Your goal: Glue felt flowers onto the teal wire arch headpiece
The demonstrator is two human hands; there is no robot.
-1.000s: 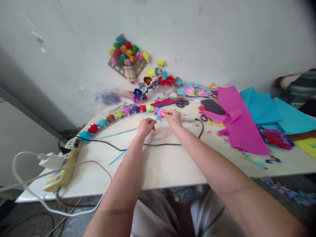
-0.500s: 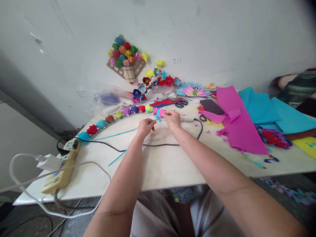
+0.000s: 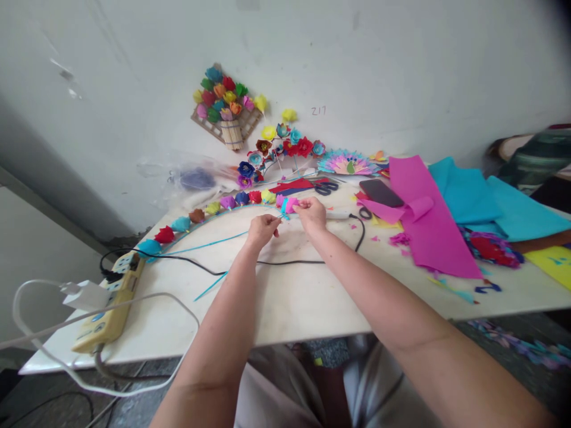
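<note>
My left hand [image 3: 262,229] is closed in a pinch on a thin blue strip [image 3: 209,244] that runs off to the left over the white table [image 3: 285,297]. My right hand [image 3: 311,213] is closed around a small pink paper flower [image 3: 289,204] at the right end of a curved row of paper flowers [image 3: 209,208] fixed along a blue band. The two hands almost touch above the table's far middle. A white glue gun [image 3: 339,215] with a black cord lies just right of my right hand.
Pink paper sheets [image 3: 423,220] and blue sheets [image 3: 482,202] lie right, with a phone [image 3: 379,192] and scissors [image 3: 328,188]. A power strip [image 3: 111,303] with plugs sits at the left edge. Paper flower bouquets [image 3: 281,145] stand against the wall. A paper scrap pile [image 3: 491,246] is far right.
The view has drifted slightly; my hands keep working the same spot on the pink flower and blue strip, with hardly any movement.
</note>
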